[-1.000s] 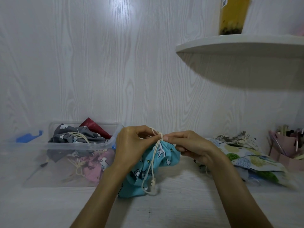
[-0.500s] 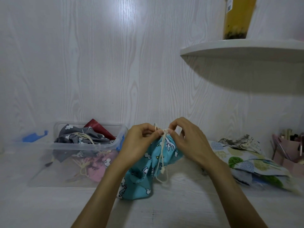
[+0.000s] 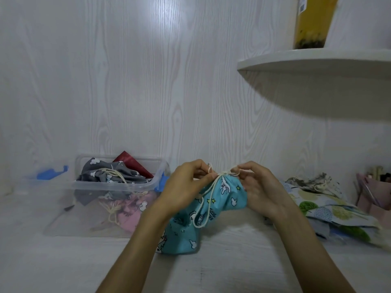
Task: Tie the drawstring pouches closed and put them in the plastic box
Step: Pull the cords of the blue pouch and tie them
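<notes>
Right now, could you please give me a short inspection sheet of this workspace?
Surface: pale wood-grain table.
Job's things: teal pouch on the table, cream drawstring at its gathered neck; clear plastic box on the left holds a grey pouch and a pink pouch.
Clutter: leaf-print pouches piled on the right; pink organiser.
Hands: left hand and right hand, fingers pinching the drawstring.
Cables: nothing seen.
Surroundings: panelled wall; shelf bearing a yellow cup.
</notes>
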